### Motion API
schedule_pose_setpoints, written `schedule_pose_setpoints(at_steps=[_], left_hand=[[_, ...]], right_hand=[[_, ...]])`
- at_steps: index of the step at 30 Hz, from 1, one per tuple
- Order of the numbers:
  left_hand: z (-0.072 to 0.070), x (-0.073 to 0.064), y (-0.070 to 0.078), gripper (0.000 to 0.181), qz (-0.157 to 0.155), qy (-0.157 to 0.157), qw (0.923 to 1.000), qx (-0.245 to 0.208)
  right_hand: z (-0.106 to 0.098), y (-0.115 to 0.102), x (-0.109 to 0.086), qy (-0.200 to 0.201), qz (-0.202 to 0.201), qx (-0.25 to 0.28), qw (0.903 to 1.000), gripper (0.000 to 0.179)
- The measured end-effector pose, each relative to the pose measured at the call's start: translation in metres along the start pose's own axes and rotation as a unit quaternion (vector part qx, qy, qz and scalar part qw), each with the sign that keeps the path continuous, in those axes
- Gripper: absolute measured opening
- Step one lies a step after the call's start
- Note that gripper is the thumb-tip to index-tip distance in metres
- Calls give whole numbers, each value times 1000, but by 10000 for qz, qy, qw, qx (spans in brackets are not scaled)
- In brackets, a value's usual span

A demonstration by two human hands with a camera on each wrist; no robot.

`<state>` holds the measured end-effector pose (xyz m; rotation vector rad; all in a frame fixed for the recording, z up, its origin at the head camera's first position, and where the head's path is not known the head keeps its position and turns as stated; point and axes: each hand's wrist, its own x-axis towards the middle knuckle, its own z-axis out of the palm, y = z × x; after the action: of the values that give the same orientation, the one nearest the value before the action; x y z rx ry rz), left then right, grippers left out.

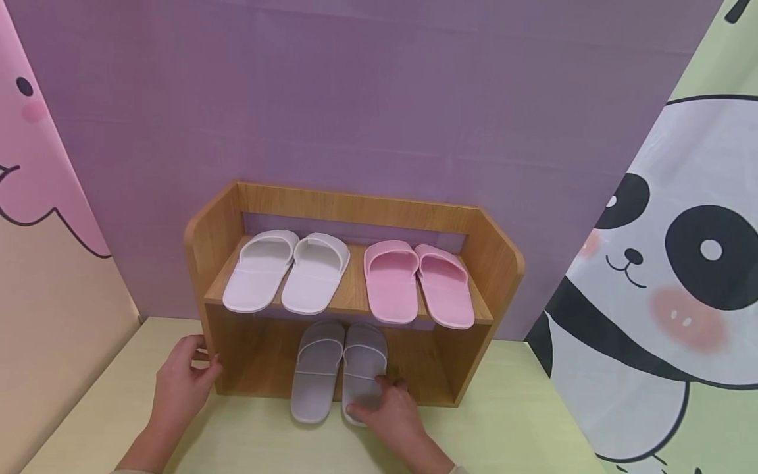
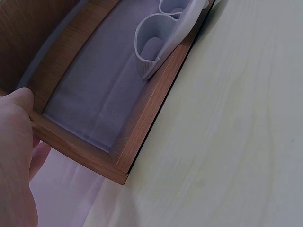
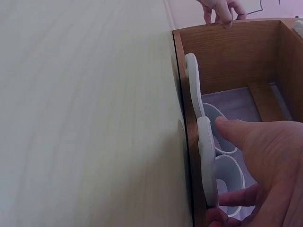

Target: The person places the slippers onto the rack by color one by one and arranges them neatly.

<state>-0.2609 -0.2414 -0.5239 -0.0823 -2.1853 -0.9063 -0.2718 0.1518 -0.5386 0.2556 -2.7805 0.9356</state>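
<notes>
A wooden shoe rack (image 1: 355, 203) with two levels stands against the purple backdrop. My left hand (image 1: 185, 378) holds the front edge of its left side panel (image 2: 78, 146), the thumb on one face and fingers on the other. On the lower level lie two grey slippers, toes inward and heels jutting past the front. My right hand (image 1: 393, 413) grips the right grey slipper (image 1: 363, 368) near the heel, thumb on one edge and fingers on the other. The left grey slipper (image 1: 318, 378) lies just beside it.
A pair of white slippers (image 1: 260, 273) sits on the upper shelf at left, and a pair of pink slippers (image 1: 392, 286) at right. The rack stands on a pale wood-grain table (image 1: 509, 408). A panda-print sheet (image 1: 651, 329) hangs on the right, a pink cartoon sheet (image 1: 41, 164) on the left.
</notes>
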Motion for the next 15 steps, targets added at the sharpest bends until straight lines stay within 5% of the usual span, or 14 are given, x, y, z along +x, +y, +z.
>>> schedule_pose_setpoints(at_steps=[9,15], left_hand=[[-15,0,1,42,28,-767,9970,-37],[-34,-6,-3,45,328,-1112,9929,261]], right_hand=[[-34,20,-11,-433,-203,289,9984,76],[-67,49,-22,-224,-435,-200,9986,70]])
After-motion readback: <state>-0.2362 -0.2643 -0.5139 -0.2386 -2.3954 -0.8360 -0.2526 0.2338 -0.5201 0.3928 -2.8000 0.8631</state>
